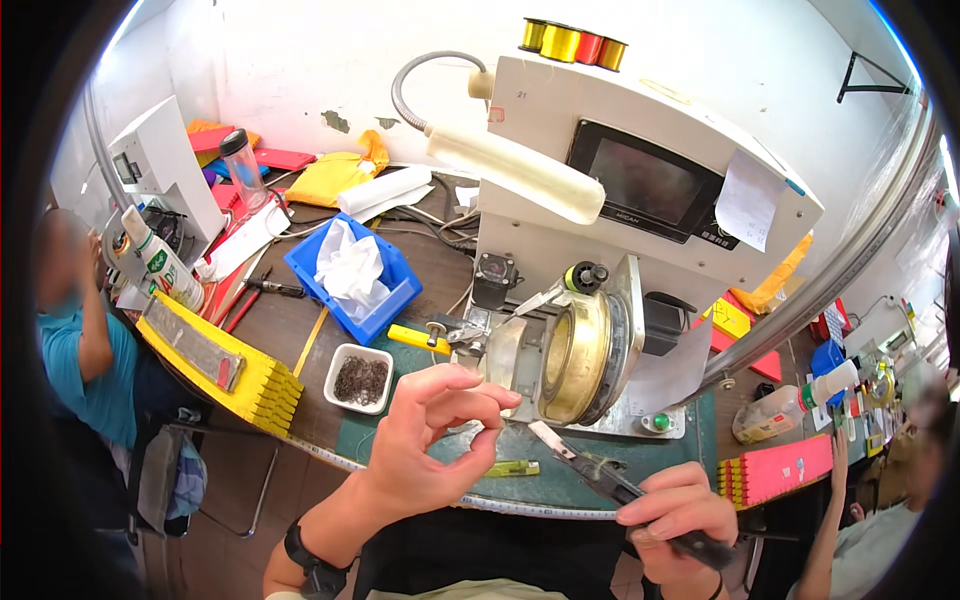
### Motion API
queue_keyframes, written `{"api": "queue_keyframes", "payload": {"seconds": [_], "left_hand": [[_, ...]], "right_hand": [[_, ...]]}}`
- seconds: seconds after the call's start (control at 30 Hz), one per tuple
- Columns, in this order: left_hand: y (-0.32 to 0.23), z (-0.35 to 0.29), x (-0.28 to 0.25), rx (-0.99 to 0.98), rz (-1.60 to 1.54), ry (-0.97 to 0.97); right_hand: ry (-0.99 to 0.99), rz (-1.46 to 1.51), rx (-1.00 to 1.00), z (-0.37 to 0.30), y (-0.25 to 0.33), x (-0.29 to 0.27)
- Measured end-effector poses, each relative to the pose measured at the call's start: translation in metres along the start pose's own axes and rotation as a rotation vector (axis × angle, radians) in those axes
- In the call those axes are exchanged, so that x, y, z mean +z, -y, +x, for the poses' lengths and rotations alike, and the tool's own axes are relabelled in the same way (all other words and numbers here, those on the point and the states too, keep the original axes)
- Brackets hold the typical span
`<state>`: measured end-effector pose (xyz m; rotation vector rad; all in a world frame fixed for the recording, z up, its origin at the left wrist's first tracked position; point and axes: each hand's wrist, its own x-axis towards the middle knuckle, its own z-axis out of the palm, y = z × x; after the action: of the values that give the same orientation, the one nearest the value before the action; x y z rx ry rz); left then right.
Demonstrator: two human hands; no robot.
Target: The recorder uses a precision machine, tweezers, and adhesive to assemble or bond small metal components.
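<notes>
My left hand (425,435) is raised over the front of the bench, thumb and fingertips pinched together. Whatever lies between them is too small to make out. In my right hand (680,515) is a black-handled tool (598,477) with a slim metal shaft and a pale, flat tip, its exact kind unclear. The tip points up and left, a little apart from my left fingertips. Just beyond both hands stands a winding machine (530,130) with a large brass-coloured ring (572,362). A small yellow-green tool (514,468) lies on the green mat (400,440) beneath.
Left of the machine are a white bowl (333,392) of small dark pieces and a blue bin (405,300) with crumpled white paper. Yellow stepped racks (240,378) stand farther left, pink ones (780,468) to the right. Other people sit at both sides.
</notes>
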<state>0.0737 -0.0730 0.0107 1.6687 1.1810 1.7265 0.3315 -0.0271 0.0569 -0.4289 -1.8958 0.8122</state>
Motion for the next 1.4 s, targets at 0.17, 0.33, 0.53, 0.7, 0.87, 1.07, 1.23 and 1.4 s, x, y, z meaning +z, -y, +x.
{"api": "queue_keyframes", "payload": {"seconds": [0.17,0.33,0.53,0.7,0.87,1.07,1.23,1.4], "left_hand": [[0.005,-0.001,0.0,0.082,0.043,-0.021],[0.004,0.0,0.001,0.087,0.083,-0.008],[0.004,0.0,0.001,0.097,0.092,-0.004],[0.005,0.001,0.001,0.107,0.097,0.004],[0.008,0.0,0.003,0.154,0.09,-0.024],[0.007,0.0,0.004,0.107,0.096,0.012],[0.006,0.0,0.005,0.126,0.133,0.016],[0.008,-0.001,0.006,0.149,0.147,0.013]], "right_hand": [[0.183,-0.177,-0.1,0.001,-0.004,0.004],[0.177,-0.183,-0.108,0.002,-0.005,0.007],[0.211,-0.22,-0.116,0.002,-0.005,0.01],[0.207,-0.226,-0.122,0.003,-0.006,0.011],[0.214,-0.222,-0.139,0.004,-0.008,0.013],[0.2,-0.213,-0.151,0.003,-0.014,0.015],[0.223,-0.212,-0.15,0.003,-0.014,0.015],[0.231,-0.208,-0.126,0.004,-0.014,0.016]]}}
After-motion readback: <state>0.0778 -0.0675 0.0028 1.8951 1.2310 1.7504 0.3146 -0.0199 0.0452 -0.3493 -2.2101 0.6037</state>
